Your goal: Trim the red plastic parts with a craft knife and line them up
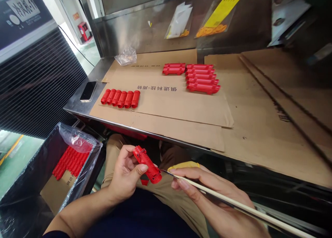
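Note:
My left hand [126, 177] grips a red plastic part [149, 163] between thumb and fingers, held tilted above my lap. Its hollow side with small ribs faces up. In my right hand [215, 193] is a slim tool with a long pale handle [233, 205] and a thin dark metal tip. That tip meets or nearly meets the lower right end of the part; exact contact cannot be made out. Something yellow [185, 165] covers a finger of my right hand. Below the part, a small red piece [144, 182] shows against my clothing.
Cardboard sheets [160, 110] cover the metal bench. On them lie a row of red tubular parts [120, 98], more red parts [202, 79] and a crumpled plastic bag [126, 56]. A phone [88, 91] rests at left. Below stands a lined bin [55, 203] holding red parts [71, 160].

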Demonstrator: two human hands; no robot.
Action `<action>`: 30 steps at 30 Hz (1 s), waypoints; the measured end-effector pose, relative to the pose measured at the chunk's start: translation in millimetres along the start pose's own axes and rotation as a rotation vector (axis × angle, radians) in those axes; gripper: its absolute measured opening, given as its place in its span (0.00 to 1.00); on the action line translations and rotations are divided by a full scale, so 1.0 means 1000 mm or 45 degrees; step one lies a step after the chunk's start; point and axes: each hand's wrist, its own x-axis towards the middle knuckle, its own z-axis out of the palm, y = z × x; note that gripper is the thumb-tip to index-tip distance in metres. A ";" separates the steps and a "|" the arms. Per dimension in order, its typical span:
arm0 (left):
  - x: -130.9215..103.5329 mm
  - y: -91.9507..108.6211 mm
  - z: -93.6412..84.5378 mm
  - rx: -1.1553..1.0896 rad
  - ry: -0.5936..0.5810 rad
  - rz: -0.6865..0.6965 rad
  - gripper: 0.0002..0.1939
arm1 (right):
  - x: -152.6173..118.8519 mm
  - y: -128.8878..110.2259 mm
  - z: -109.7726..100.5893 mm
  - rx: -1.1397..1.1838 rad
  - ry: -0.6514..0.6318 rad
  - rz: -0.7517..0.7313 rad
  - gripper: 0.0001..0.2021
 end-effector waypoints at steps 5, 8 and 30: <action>0.000 -0.001 0.000 -0.005 -0.008 0.018 0.17 | 0.001 -0.002 0.000 -0.056 -0.009 -0.052 0.06; -0.001 -0.003 0.000 0.000 0.021 0.047 0.17 | 0.003 -0.005 0.001 -0.091 0.024 -0.115 0.06; 0.000 -0.005 -0.002 -0.061 0.088 0.059 0.17 | -0.006 -0.003 0.012 -0.219 0.110 -0.362 0.11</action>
